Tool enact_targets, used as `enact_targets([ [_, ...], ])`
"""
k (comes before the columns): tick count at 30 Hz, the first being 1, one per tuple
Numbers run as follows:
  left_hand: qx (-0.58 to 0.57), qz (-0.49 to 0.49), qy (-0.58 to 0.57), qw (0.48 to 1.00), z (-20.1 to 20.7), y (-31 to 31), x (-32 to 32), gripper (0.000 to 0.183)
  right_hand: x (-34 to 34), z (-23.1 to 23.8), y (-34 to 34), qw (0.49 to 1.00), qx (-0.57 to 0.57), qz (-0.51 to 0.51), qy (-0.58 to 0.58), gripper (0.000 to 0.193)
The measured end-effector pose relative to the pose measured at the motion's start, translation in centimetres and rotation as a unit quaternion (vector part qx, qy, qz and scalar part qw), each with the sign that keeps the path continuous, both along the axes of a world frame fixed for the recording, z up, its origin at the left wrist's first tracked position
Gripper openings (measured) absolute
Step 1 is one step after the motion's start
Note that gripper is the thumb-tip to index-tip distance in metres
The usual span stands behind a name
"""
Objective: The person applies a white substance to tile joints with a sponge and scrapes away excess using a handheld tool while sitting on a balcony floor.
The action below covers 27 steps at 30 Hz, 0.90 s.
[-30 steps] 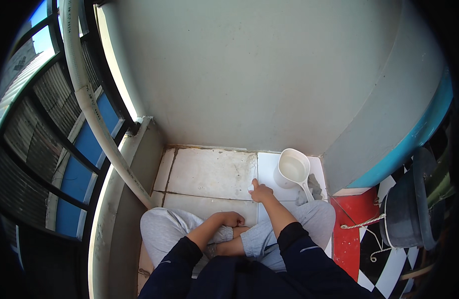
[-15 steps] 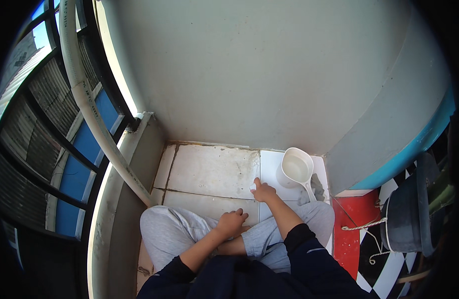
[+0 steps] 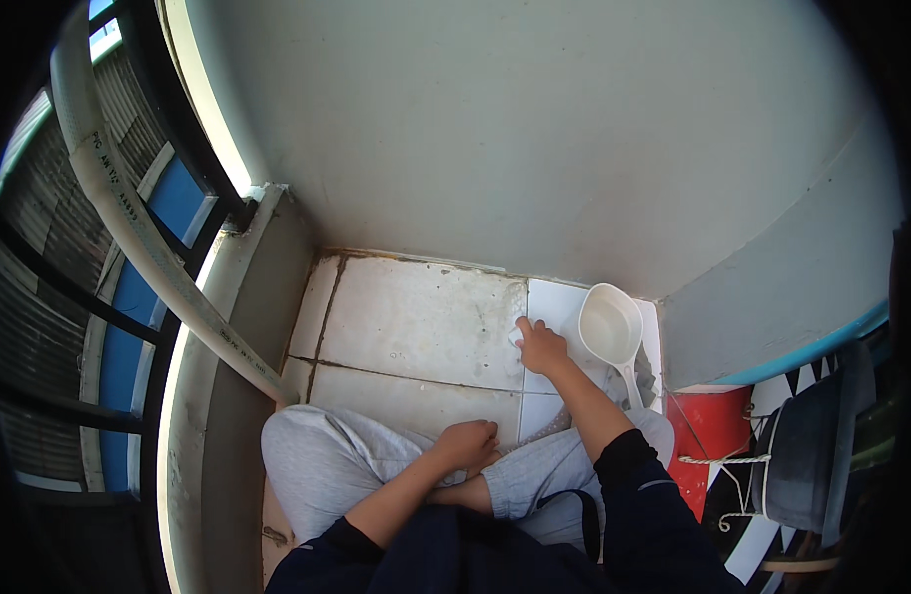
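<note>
My right hand [image 3: 540,348] reaches forward to the floor tiles [image 3: 416,322], its fingers closed on a small white piece [image 3: 516,335]. What kind of piece it is cannot be made out. It is at the seam between a stained, dull tile and a cleaner, brighter white tile [image 3: 554,302]. My left hand [image 3: 467,445] rests over my crossed legs [image 3: 341,460], its fingers curled in and nothing showing in them. Just right of my right hand stands a white dipper [image 3: 611,322] with liquid in it, its handle pointing toward me. A grey crumpled cloth [image 3: 645,381] lies beside that handle.
A grey wall [image 3: 534,139] rises behind the tiles. To the left are a low ledge [image 3: 239,327], a black metal railing [image 3: 193,119] and a pale pipe [image 3: 148,247]. On the right stands a dark plant pot [image 3: 797,455] with rope, near a red floor area [image 3: 708,436].
My right hand has moved a little away from me along the tile seam with the white piece. My left hand stays on my legs. The whole view has shifted slightly.
</note>
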<state>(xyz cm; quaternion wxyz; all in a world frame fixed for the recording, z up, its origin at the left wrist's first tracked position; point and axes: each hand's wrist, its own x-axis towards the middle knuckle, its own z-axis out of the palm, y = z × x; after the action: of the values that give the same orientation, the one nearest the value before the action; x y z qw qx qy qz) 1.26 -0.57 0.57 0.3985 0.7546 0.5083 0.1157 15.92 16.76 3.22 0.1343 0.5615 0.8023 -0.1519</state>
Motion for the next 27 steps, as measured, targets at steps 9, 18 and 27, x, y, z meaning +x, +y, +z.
enact_targets([
  [9, -0.037, -0.011, 0.022, 0.999, 0.3, 0.4, -0.2, 0.027, 1.3, -0.2, 0.6, 0.998, -0.053, 0.029, -0.002, 0.031],
  [18, -0.039, -0.02, 0.023, 0.999, 0.5, 0.7, 0.3, 0.029, 2.2, -0.7, 0.0, 0.999, 0.024, 0.029, 0.007, 0.033],
  [27, -0.05, -0.014, 0.021, 0.998, 0.1, 0.4, -0.2, 0.031, 2.2, -0.5, -1.8, 0.996, 0.054, 0.073, 0.009, 0.031],
])
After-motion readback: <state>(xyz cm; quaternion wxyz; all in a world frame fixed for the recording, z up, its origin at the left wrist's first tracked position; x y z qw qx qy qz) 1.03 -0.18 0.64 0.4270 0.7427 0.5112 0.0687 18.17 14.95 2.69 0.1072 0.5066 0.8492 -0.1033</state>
